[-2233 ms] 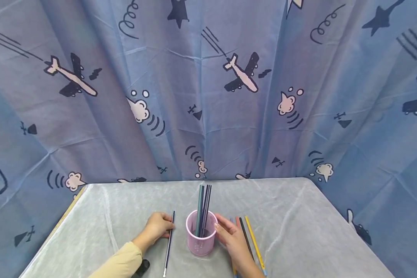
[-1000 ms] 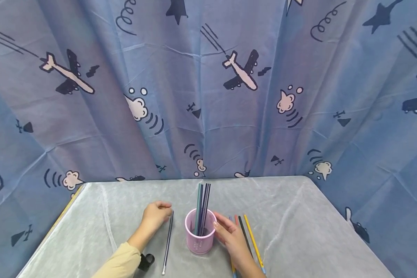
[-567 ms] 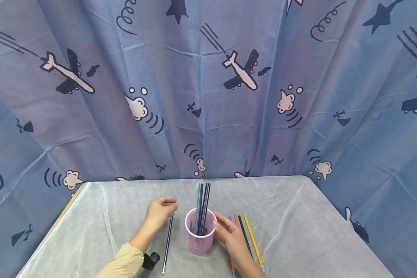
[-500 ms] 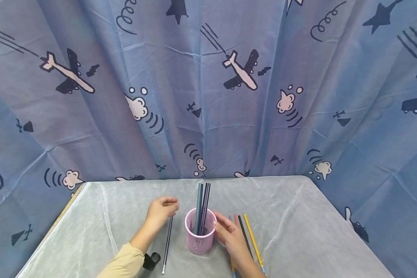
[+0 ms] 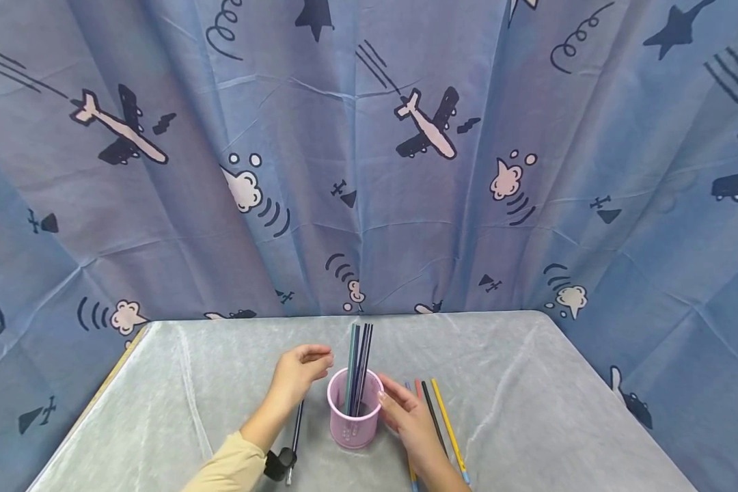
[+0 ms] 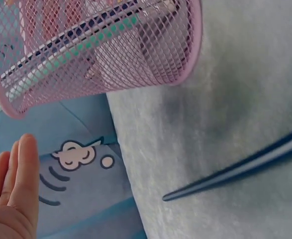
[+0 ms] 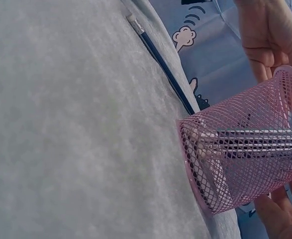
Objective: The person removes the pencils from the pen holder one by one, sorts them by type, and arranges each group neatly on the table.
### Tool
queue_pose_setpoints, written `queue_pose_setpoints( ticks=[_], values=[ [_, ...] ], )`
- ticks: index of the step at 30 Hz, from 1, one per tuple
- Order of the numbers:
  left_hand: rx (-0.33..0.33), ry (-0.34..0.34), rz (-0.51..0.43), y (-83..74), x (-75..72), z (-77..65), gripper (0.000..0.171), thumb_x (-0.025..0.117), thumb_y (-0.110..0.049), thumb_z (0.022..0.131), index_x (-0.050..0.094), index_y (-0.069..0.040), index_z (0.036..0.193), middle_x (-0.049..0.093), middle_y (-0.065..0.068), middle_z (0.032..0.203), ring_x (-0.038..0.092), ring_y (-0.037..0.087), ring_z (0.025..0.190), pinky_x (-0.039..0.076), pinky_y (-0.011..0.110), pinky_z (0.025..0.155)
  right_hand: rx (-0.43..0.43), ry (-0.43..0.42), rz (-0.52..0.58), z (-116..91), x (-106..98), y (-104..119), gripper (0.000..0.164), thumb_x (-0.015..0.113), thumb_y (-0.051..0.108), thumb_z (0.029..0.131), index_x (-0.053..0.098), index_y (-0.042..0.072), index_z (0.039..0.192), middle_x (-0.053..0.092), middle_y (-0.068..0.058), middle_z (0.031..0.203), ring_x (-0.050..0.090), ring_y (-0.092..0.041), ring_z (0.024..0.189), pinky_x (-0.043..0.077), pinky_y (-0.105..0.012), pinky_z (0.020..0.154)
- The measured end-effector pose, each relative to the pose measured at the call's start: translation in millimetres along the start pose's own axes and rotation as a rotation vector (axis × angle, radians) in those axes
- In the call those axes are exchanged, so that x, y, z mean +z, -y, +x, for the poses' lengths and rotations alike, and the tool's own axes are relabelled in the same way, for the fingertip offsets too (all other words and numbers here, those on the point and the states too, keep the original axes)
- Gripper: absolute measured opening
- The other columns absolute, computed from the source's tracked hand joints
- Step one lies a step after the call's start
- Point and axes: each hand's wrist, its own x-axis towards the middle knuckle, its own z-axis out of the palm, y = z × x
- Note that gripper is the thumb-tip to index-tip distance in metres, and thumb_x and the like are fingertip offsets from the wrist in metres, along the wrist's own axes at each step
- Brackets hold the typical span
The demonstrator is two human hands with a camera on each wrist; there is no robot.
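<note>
Left hand [image 5: 299,374] hangs loose beside the pink cup [image 5: 352,433]; right hand [image 5: 411,418] grips it.

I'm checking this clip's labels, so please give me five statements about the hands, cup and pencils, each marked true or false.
1. The left hand holds nothing. True.
2. The right hand touches the pink mesh pencil cup. True.
3. The cup is empty. False: several pencils stand in it.
4. The yellow pencil lies to the right of the cup. True.
5. The cup lies on its side. False: it stands upright.
</note>
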Motion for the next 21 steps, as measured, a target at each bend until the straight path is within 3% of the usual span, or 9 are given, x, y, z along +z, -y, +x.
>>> queue_pose_setpoints(
  ticks=[9, 14, 21],
  values=[
    [0.036, 0.019, -0.055, -3.8, 9.0, -0.8, 0.028, 0.065, -0.003, 0.090, 0.066, 0.012, 0.114, 0.071, 0.028, 0.107, 0.072, 0.027, 0.096, 0.064, 0.034, 0.081, -0.001, -0.005, -0.014, 0, 0, 0, 0.053, 0.059, 0.017, 0.099, 0.045, -0.008, 0.143, 0.055, -0.024, 0.142, 0.063, 0.000, 0.108, 0.055, -0.016, 0.090],
    [0.043, 0.035, -0.073, -2.8, 13.2, -0.5, 0.029, 0.061, 0.001, 0.089, 0.064, 0.013, 0.116, 0.069, 0.031, 0.112, 0.071, 0.032, 0.104, 0.063, 0.032, 0.084, -0.003, -0.004, -0.017, 0, 0, -1, 0.053, 0.058, 0.017, 0.099, 0.044, -0.008, 0.144, 0.055, -0.024, 0.142, 0.063, 0.000, 0.107, 0.055, -0.016, 0.089],
    [0.065, 0.034, -0.033, -11.5, 16.1, -3.8, 0.033, 0.064, -0.001, 0.088, 0.064, 0.012, 0.118, 0.070, 0.029, 0.111, 0.070, 0.035, 0.106, 0.061, 0.037, 0.089, -0.005, -0.005, -0.018, 0, 1, -1, 0.052, 0.058, 0.017, 0.100, 0.044, -0.008, 0.144, 0.055, -0.024, 0.142, 0.062, -0.002, 0.109, 0.055, -0.016, 0.089]
  ],
)
